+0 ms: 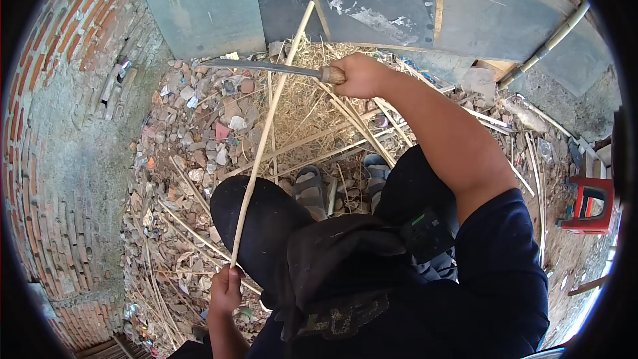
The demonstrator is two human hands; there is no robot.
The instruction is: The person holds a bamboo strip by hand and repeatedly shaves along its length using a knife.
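Observation:
My right hand (362, 75), stretched out in front of me, is closed round the wooden handle of a machete (266, 66). Its long blade points left and crosses the upper part of a pale bamboo strip (264, 138); whether they touch I cannot tell. The strip's lower end is pinched in my left hand (226, 290), low beside my knee. From there it slants up past my leg, its far end near the dark panels. Below the machete lies a heap of pale shavings (302, 116).
Several loose bamboo strips (359, 123) lie over the stony rubble (189, 110) around my sandalled feet (310, 189). A brick wall (60, 179) rises on the left, grey-blue panels (379, 6) stand ahead. At the right are a red stool (591, 205) and a leaning pole (545, 46).

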